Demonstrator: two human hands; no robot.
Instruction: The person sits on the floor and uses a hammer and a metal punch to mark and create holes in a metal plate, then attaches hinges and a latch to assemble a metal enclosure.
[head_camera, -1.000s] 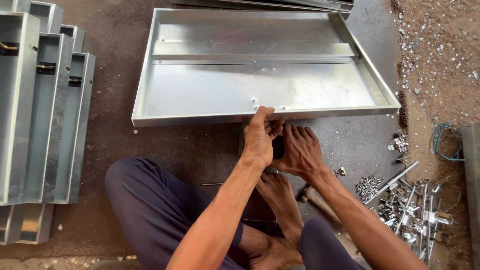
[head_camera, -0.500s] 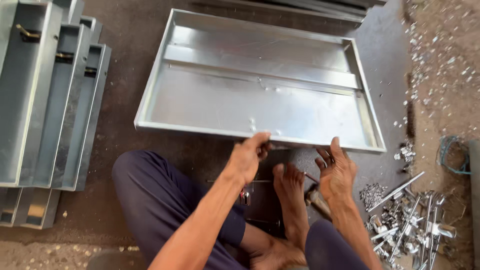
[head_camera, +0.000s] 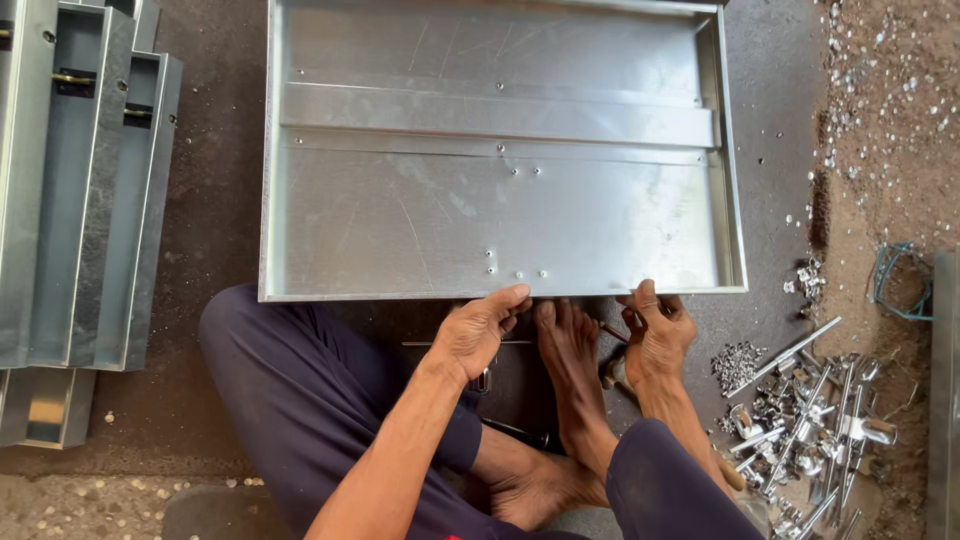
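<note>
A large shallow galvanized metal tray lies flat on the ground in front of me, with a raised strip across its middle and small rivets in its floor. My left hand grips the tray's near rim, thumb on top. My right hand is at the same rim further right. Its thumb touches the edge and its fingers curl around a thin dark rod. My bare foot sits between the two hands, toes against the rim.
Several long metal channel sections are stacked on the left. A pile of bolts, screws and metal fittings lies at the right, with small scraps scattered on the dirt. A tool lies under my right wrist.
My hands have moved apart along the near rim, the right one going right. The tray now sits closer and square to me.
</note>
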